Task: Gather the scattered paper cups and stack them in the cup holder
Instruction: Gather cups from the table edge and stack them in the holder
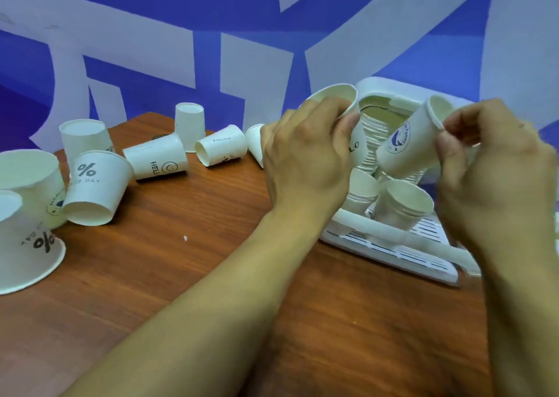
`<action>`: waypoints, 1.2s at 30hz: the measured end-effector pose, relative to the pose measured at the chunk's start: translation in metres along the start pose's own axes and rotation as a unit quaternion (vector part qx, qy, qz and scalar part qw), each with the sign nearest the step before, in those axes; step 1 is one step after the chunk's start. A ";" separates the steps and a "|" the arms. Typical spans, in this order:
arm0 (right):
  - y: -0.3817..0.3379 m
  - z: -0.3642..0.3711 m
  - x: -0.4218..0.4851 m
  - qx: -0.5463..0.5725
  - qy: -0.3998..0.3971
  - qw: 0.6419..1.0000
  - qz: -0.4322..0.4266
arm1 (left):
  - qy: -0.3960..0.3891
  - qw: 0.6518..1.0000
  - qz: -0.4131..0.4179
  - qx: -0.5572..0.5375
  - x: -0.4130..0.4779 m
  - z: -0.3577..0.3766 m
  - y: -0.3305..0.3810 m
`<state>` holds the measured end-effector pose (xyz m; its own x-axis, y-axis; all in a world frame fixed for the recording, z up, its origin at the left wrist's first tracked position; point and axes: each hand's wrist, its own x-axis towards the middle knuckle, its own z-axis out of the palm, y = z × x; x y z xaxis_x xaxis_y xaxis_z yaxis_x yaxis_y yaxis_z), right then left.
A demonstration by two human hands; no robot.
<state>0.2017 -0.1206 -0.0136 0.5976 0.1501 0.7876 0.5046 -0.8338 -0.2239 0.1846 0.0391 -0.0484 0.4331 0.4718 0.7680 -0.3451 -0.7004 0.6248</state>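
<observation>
Reddish-brown wood-grain worktop (187, 275). Behind it, a blue wall (242, 9) with large white painted shapes. Even, soft light, no hard shadows.

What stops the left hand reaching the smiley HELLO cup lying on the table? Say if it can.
Probably not yet: the left hand grips another cup. The near way to the HELLO cup looks open, so once freed, likely yes.

Wooden table (181, 269): scattered cups (93, 187), cup holder (402, 253)

Wooden table (187, 275), blue-white wall (230, 9)
</observation>
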 end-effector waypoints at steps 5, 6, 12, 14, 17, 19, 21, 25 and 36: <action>0.028 -0.002 -0.003 -0.010 -0.045 0.999 0.009 | -0.052 0.996 0.066 0.006 -0.010 0.017 0.009; 0.034 -0.001 -0.003 -0.017 -0.056 0.998 0.012 | -0.054 0.996 0.076 0.008 -0.012 0.020 0.009; 0.053 0.008 -0.006 -0.002 -0.106 0.994 0.025 | -0.071 0.994 0.082 0.011 -0.021 0.033 0.006; 0.053 0.013 -0.009 -0.008 -0.140 0.990 0.025 | -0.073 0.994 0.080 0.014 -0.024 0.035 0.005; 0.055 0.024 -0.015 -0.026 -0.197 0.980 0.035 | -0.090 0.993 0.073 0.031 -0.027 0.036 0.002; 0.056 0.030 -0.017 -0.003 -0.232 0.971 0.050 | -0.101 0.992 0.066 0.045 -0.028 0.037 0.001; 0.057 0.034 -0.018 0.023 -0.245 0.967 0.068 | -0.107 0.991 0.062 0.048 -0.029 0.037 0.000; 0.058 0.036 -0.020 0.068 -0.220 0.966 0.117 | -0.106 0.992 0.063 0.040 -0.030 0.038 0.000; 0.059 0.044 -0.024 0.100 -0.186 0.966 0.151 | -0.206 0.974 0.089 0.021 -0.042 0.049 -0.016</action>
<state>0.2445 -0.1504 -0.0712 0.8998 0.1275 0.4172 0.3608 -0.7551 -0.5474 0.2128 0.0040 -0.0971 0.6700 0.0930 0.7365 -0.4139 -0.7768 0.4747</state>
